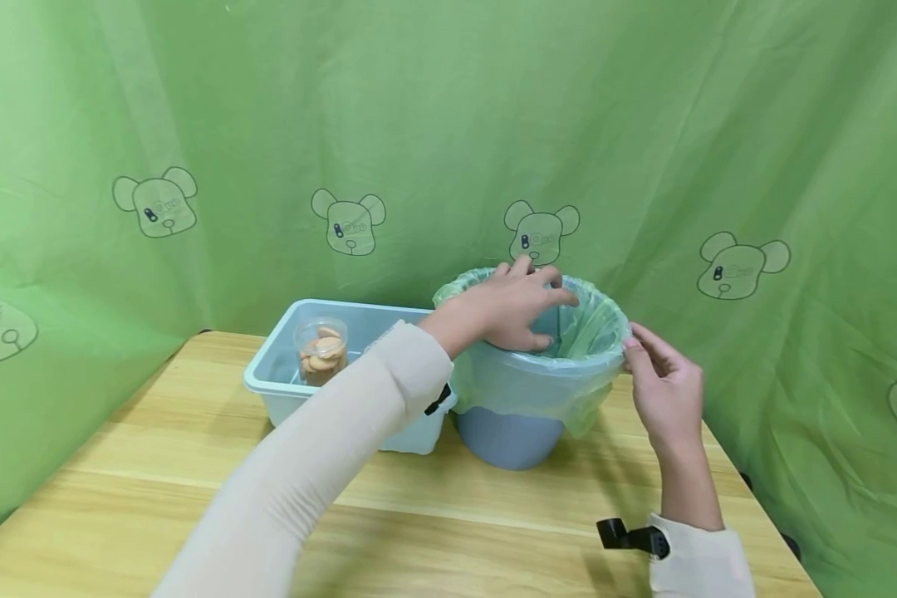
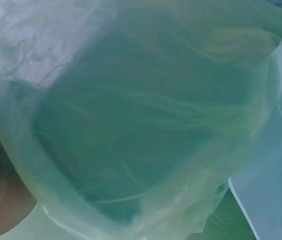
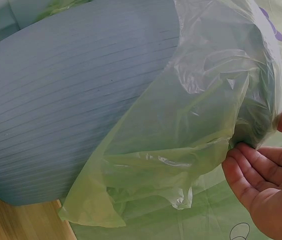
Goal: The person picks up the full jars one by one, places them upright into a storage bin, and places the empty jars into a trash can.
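Note:
A blue-grey ribbed trash bin (image 1: 508, 436) stands upright on the table, and a thin, see-through green trash bag (image 1: 546, 386) lines it. The bag's top is folded over the rim and hangs loosely down the outside, lowest on the right. Over the bin's mouth is my left hand (image 1: 519, 309), palm down, its fingers spread and bent a little. At the right side of the rim, my right hand (image 1: 669, 390) pinches the bag's edge between thumb and fingers. The right wrist view shows the bag's loose flap (image 3: 166, 165) hanging beside those fingertips.
Left of the bin sits a light blue plastic basket (image 1: 276, 389), partly behind my left sleeve. In it stands a clear jar (image 1: 321, 353) of pale brown pieces. A green curtain (image 1: 433, 124) with bear-head prints hangs behind the wooden table (image 1: 448, 531).

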The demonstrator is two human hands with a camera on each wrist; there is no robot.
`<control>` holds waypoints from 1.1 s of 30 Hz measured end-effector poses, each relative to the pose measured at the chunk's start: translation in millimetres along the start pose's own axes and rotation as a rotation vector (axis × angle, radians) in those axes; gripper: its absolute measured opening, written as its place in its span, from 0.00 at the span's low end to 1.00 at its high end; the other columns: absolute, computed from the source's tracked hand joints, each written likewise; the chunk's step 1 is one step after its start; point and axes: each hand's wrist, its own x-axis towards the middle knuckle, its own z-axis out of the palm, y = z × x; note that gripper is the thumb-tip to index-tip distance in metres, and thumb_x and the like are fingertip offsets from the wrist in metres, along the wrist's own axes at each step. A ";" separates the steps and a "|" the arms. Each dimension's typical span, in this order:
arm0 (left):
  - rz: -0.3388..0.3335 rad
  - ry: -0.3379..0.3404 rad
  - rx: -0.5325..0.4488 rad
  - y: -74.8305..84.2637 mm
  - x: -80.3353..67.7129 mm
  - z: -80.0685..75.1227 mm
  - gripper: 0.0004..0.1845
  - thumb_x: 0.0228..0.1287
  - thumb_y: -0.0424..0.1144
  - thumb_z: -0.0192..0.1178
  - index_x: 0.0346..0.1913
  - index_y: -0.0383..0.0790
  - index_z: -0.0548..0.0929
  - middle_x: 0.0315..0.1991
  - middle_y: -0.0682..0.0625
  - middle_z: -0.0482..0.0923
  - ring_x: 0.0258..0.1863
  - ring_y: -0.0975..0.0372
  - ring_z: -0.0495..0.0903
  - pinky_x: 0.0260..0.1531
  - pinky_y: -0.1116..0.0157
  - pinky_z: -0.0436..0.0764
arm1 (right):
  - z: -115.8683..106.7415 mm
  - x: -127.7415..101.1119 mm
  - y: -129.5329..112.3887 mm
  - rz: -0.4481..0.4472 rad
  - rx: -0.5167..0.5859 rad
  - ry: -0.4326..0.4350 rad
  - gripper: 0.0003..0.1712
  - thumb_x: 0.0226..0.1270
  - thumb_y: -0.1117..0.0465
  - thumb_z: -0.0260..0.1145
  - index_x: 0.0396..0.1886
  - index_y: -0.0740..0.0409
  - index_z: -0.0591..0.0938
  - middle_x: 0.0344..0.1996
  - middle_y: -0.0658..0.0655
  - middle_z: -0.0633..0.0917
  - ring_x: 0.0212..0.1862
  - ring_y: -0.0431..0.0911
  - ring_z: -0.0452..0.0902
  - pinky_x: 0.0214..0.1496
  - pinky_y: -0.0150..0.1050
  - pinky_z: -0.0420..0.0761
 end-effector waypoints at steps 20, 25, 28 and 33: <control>-0.048 0.080 0.008 -8.3 -30.9 -10.2 0.30 0.74 0.57 0.54 0.77 0.62 0.66 0.73 0.54 0.64 0.64 0.54 0.62 0.57 0.57 0.65 | -2.6 -1.6 -0.7 0.035 -0.030 -0.021 0.27 0.75 0.47 0.63 0.68 0.54 0.79 0.56 0.47 0.86 0.42 0.34 0.82 0.40 0.23 0.78; -0.089 0.146 -0.027 -13.0 -51.9 -7.2 0.30 0.74 0.56 0.56 0.76 0.62 0.67 0.72 0.55 0.66 0.65 0.55 0.63 0.58 0.57 0.65 | -3.0 -1.2 0.7 0.019 -0.030 -0.022 0.27 0.75 0.47 0.64 0.68 0.54 0.80 0.54 0.46 0.87 0.41 0.34 0.83 0.40 0.23 0.78; -0.115 0.183 -0.053 -16.1 -68.3 -4.2 0.30 0.74 0.55 0.56 0.76 0.61 0.68 0.71 0.55 0.67 0.64 0.55 0.64 0.59 0.56 0.65 | -2.7 -0.5 1.0 0.000 -0.024 -0.023 0.27 0.75 0.48 0.64 0.67 0.56 0.81 0.51 0.44 0.87 0.40 0.34 0.84 0.41 0.23 0.79; -0.150 0.242 -0.094 -19.6 -94.5 3.0 0.30 0.74 0.55 0.57 0.76 0.58 0.69 0.71 0.52 0.68 0.64 0.54 0.64 0.60 0.54 0.66 | -4.1 0.7 1.3 -0.039 -0.050 0.010 0.25 0.76 0.49 0.64 0.65 0.57 0.82 0.42 0.38 0.86 0.40 0.34 0.83 0.41 0.22 0.79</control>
